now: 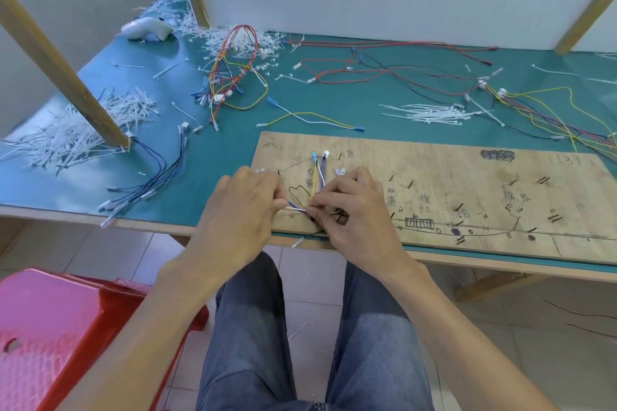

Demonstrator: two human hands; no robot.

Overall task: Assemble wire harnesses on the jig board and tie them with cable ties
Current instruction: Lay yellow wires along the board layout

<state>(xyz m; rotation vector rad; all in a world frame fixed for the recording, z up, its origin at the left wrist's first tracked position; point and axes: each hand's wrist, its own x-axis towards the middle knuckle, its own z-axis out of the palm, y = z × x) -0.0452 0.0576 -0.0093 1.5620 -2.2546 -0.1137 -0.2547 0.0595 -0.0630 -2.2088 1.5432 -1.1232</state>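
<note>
A wooden jig board [467, 183] with pegs and hand-drawn marks lies at the table's front edge. At its left end a small harness of yellow, white, blue and black wires [319, 177] fans up to small connectors. My left hand [245, 207] and my right hand [350, 207] meet over the lower end of this bundle. Both pinch a thin white cable tie [298, 209] that runs between their fingertips across the wires. A black wire with a white terminal hangs over the board's front edge.
Fresh white cable ties [430, 114] lie behind the board; heaps of cut tie ends [83, 130] sit left and far back. Finished harnesses [233, 70] and loose red and yellow wires [400, 70] spread over the green mat. A red stool [66, 327] stands at lower left.
</note>
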